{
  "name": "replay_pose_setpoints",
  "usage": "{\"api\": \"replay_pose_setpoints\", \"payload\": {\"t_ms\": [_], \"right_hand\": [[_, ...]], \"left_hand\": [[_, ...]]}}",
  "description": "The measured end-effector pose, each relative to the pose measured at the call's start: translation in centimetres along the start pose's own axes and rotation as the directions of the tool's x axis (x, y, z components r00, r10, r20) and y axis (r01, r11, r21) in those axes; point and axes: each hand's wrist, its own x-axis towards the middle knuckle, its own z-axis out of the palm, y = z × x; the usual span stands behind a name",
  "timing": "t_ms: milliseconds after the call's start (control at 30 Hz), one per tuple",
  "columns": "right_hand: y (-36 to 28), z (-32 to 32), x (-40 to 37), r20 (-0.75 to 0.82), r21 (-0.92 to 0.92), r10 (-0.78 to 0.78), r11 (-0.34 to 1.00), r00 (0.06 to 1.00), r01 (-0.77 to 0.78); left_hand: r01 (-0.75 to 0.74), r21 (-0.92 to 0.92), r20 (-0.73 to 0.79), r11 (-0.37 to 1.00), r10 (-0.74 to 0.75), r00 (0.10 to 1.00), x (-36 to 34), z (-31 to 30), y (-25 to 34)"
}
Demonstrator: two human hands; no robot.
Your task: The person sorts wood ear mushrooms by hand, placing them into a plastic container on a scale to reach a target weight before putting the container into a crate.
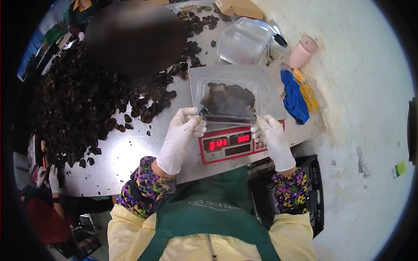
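A clear plastic clamshell box (249,89), partly filled with dark brown, mushroom-like pieces (226,101), rests over the plate of a digital scale (235,152). The red-framed scale panel shows glowing red digits, 0.123 and 0.00. My left hand (179,135), in a white glove, pinches the near left corner of the box. At the near right corner, my right hand (273,138), also gloved, grips the box edge between thumb and fingers. The ridged near edge of the box runs between both hands, just above the display.
A large heap of similar dark pieces (74,95) covers the table's left side. Stacked clear boxes (244,41), a pink bottle (303,50) and a blue cloth (294,98) stand at right. Another person's gloved hand (54,179) is at lower left. A black crate (317,191) sits below.
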Motion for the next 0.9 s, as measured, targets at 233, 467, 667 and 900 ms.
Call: {"api": "replay_pose_setpoints", "payload": {"t_ms": [233, 467, 667, 900], "right_hand": [[1.1, 0.4, -0.1, 0.027, 0.153, -0.059, 0.987, 0.998, 0.054], [3.4, 2.3, -2.0, -0.216, 0.266, -0.153, 0.941, 0.964, 0.209], [7.1, 9.9, -2.9, -0.196, 0.795, -0.176, 0.547, 0.965, 0.262], [16.2, -4.1, -10.4, -0.733, 0.382, 0.038, 0.849, 0.679, 0.365]], "left_hand": [[-0.084, 0.048, 0.074, 0.995, 0.080, 0.994, -1.7, -0.7, -0.9], [-0.109, -0.100, 0.231, 0.989, 0.130, 0.964, -3.6, -0.2, -1.6], [-0.140, -0.032, 0.309, 0.990, 0.143, 0.940, -2.7, 1.1, -6.9], [-0.215, 0.373, 0.428, 0.903, 0.038, 0.903, -6.1, 4.0, -5.8]]}}
